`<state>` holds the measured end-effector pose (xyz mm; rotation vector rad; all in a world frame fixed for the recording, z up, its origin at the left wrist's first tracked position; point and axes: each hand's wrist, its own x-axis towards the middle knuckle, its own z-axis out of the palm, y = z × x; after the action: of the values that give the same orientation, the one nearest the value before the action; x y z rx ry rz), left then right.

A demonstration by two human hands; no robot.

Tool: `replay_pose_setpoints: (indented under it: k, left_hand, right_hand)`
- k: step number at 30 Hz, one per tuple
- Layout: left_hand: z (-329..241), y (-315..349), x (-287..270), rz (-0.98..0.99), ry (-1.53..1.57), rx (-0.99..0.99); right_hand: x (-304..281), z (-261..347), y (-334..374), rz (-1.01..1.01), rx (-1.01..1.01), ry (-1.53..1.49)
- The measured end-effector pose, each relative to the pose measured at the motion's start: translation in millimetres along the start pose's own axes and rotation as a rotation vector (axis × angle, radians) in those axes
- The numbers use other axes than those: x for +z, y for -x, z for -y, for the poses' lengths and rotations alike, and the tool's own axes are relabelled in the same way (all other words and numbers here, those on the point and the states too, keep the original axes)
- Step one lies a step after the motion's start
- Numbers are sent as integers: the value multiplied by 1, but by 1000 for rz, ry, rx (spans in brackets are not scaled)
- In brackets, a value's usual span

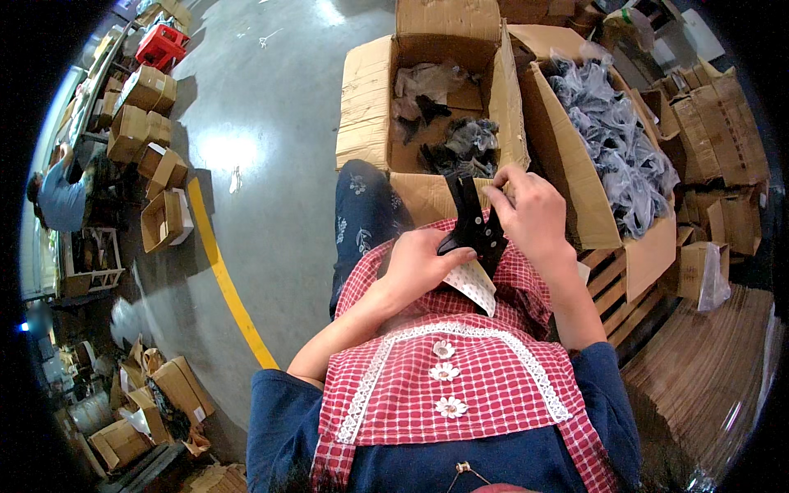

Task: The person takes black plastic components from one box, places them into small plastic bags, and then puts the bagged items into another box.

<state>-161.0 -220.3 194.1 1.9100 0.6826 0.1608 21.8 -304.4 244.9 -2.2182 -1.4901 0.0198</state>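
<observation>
Over my lap, my left hand (421,261) is closed on a black strap-like piece (467,209) with small round silvery dots on it, the thumb lying across its lower part. One narrow end of the piece points up toward the open box in front of me. My right hand (530,209) is just right of it, with thumb and fingers pinched together near its upper right part; whatever sits between those fingertips is too small to make out. Under my left thumb a pale sheet with rows of small dots (474,286) rests on my red checked apron (444,386).
In front, an open carton (366,107) holds black pieces and clear plastic. Right of it, another carton (567,156) is full of bagged dark items, beside a wooden pallet (612,287). Stacked cartons (711,135) stand far right. A yellow floor line (230,283) and a seated person (66,197) are left.
</observation>
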Motion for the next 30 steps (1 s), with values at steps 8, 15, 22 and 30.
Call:
replay_pose_setpoints:
  k: [8,15,22,30]
  left_hand:
    - [-4,4,5,-19,-26,79]
    - [-2,6,6,34,56,-19]
    - [-3,7,13,47,30,-19]
    - [7,1,19,57,-38,-12]
  right_hand:
    - [-10,-2,-12,277,116,22]
    - [-14,-16,-4,382,162,18]
    - [-10,-31,2,492,205,-93]
    - [-6,-32,6,574,211,-284]
